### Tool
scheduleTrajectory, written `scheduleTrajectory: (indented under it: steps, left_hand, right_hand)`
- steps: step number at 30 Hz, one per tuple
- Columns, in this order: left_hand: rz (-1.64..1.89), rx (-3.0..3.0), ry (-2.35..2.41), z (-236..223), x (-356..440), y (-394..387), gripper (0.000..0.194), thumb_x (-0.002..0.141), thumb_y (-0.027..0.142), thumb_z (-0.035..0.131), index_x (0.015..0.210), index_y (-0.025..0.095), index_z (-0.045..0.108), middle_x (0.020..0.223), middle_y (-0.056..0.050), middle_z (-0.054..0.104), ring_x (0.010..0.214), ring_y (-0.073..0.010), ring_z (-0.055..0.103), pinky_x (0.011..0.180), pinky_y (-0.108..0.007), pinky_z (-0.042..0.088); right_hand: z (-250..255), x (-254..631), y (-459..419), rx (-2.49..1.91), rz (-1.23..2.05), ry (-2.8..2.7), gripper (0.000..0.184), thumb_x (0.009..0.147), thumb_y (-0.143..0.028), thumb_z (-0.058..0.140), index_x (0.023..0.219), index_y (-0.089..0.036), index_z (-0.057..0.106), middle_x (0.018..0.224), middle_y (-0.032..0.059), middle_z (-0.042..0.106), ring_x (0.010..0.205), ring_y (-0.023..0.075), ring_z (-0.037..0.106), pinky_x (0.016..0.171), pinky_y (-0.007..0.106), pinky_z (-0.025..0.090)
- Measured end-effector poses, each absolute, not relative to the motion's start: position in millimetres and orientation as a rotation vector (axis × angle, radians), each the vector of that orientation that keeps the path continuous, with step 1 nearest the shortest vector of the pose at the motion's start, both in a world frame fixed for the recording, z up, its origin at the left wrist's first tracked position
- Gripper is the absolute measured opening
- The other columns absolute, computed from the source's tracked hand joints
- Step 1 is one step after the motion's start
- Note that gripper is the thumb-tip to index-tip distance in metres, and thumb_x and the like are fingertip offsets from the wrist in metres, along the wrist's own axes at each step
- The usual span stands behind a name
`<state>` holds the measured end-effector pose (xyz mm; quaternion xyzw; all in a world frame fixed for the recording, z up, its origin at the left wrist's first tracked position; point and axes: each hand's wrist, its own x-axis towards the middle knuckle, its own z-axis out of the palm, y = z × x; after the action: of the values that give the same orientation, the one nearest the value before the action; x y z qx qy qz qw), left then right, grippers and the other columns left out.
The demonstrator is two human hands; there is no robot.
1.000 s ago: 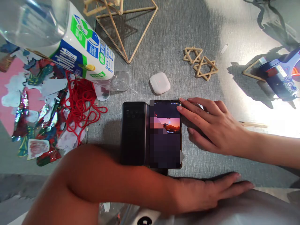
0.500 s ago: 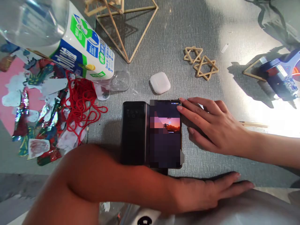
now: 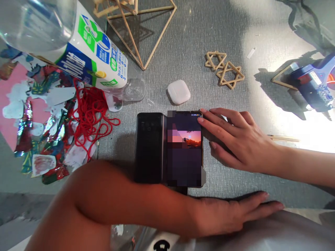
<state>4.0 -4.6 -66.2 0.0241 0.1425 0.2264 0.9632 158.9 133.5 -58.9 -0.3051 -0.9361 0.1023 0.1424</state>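
The left forearm (image 3: pixel 146 205) crosses the near side of the bench (image 3: pixel 193 42). The left hand (image 3: pixel 225 216) lies at the near edge, beside grey cloth (image 3: pixel 285 232). Its visible fingers are extended to the right, with no object visible in them; the underside of the hand is hidden.

Beyond the forearm, a smartphone (image 3: pixel 184 170) lies flat, screen up. The screen shows an orange and pink landscape picture; part of the display is pixelated. A black rectangular device (image 3: pixel 149 150) lies directly alongside the phone's left edge.

The right hand (image 3: pixel 235 139) is palm down to the right of the phone. Its fingers are spread and grip nothing; two fingertips meet the phone's far right corner, and the thumb rests apart from the phone. Thin wooden sticks (image 3: pixel 285 138) lie just past the right wrist.

To the left, foil and paper scraps (image 3: pixel 43 164) are heaped beside a tangle of red cord (image 3: pixel 89 118). A white rounded case (image 3: pixel 179 92) sits just beyond the phone.

A labelled clear bottle (image 3: pixel 96 59) appears above the scraps. At far right is a blue tool (image 3: pixel 314 85). Farther out are two touching stick stars (image 3: pixel 222 67), a white slip (image 3: pixel 251 53) and a wooden stick frame (image 3: pixel 160 38).
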Motion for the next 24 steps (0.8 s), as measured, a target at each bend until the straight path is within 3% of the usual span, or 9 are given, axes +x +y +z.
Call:
scheduleTrajectory:
  steps: [3,5,7,9,12,15,20,22,24]
  left_hand:
    - [0.523,0.232,0.256,-67,4,-3,0.078,0.058,0.001,0.054,0.104,0.061,0.074,0.138,0.026,0.071,0.167,-0.0126,0.034,0.148,-0.044,0.001]
    - [0.448,0.037,0.276,-65,3,-1,0.067,0.064,-0.002,0.052,0.097,0.049,0.081,0.137,0.018,0.076,0.166,-0.0082,0.036,0.146,-0.035,0.004]
    - [0.309,-0.286,0.313,-62,2,0,0.056,0.073,-0.003,0.046,0.086,0.035,0.085,0.138,0.005,0.08,0.164,-0.0012,0.037,0.14,-0.025,0.018]
    - [0.27,-0.377,0.348,-60,1,1,0.053,0.079,-0.001,0.042,0.085,0.03,0.085,0.141,-0.001,0.08,0.163,0.0009,0.038,0.134,-0.02,0.027]
    - [0.464,0.064,0.313,-61,2,1,0.063,0.068,0.001,0.053,0.102,0.046,0.081,0.14,0.014,0.076,0.163,-0.0096,0.042,0.144,-0.034,0.019]
    - [0.546,0.306,0.275,-61,3,4,0.076,0.06,0.004,0.053,0.104,0.062,0.072,0.135,0.024,0.071,0.16,-0.0177,0.045,0.148,-0.049,0.013]
    - [0.36,-0.117,0.379,-57,1,5,0.045,0.077,0.011,0.05,0.086,0.038,0.084,0.136,0.009,0.08,0.164,-0.0066,0.04,0.139,-0.023,0.013]
    - [0.381,-0.055,0.329,-58,1,4,0.048,0.072,0.012,0.052,0.092,0.042,0.084,0.137,0.014,0.077,0.165,-0.0086,0.037,0.141,-0.027,0.014]
    - [0.481,0.166,0.27,-63,2,3,0.06,0.068,0.013,0.054,0.105,0.053,0.078,0.139,0.021,0.07,0.165,-0.014,0.037,0.146,-0.041,0.012]
  right_hand:
    - [-59,159,133,-0.887,0.309,-2.698,0.067,0.109,-0.03,0.051,0.173,-0.014,0.036,0.176,0.0126,0.048,0.151,0.0379,0.052,0.105,0.054,0.05]
    - [-59,158,133,-0.888,0.318,-2.696,0.069,0.109,-0.03,0.05,0.174,-0.015,0.034,0.176,0.0126,0.048,0.151,0.0381,0.052,0.105,0.054,0.05]
    - [-59,158,133,-0.885,0.32,-2.692,0.069,0.109,-0.03,0.05,0.174,-0.016,0.033,0.176,0.0127,0.048,0.152,0.0378,0.052,0.106,0.054,0.049]
    - [-59,158,133,-0.883,0.314,-2.691,0.068,0.109,-0.03,0.051,0.174,-0.015,0.035,0.176,0.0128,0.048,0.151,0.0374,0.052,0.106,0.053,0.049]
    - [-59,158,133,-0.879,0.295,-2.701,0.065,0.109,-0.031,0.051,0.171,-0.012,0.04,0.176,0.0133,0.048,0.151,0.0369,0.052,0.105,0.052,0.049]
    - [-59,159,134,-0.875,0.276,-2.711,0.062,0.11,-0.031,0.049,0.169,-0.01,0.043,0.176,0.013,0.048,0.151,0.0358,0.052,0.106,0.051,0.048]
    - [-59,158,134,-0.886,0.304,-2.703,0.063,0.11,-0.031,0.049,0.17,-0.012,0.041,0.176,0.0127,0.048,0.152,0.0355,0.051,0.108,0.051,0.047]
    - [-59,158,134,-0.884,0.309,-2.699,0.064,0.109,-0.03,0.05,0.17,-0.012,0.04,0.176,0.0134,0.048,0.152,0.0359,0.051,0.106,0.051,0.047]
    - [-59,158,133,-0.881,0.314,-2.699,0.066,0.109,-0.03,0.051,0.171,-0.013,0.038,0.176,0.0138,0.048,0.152,0.0365,0.051,0.105,0.052,0.048]
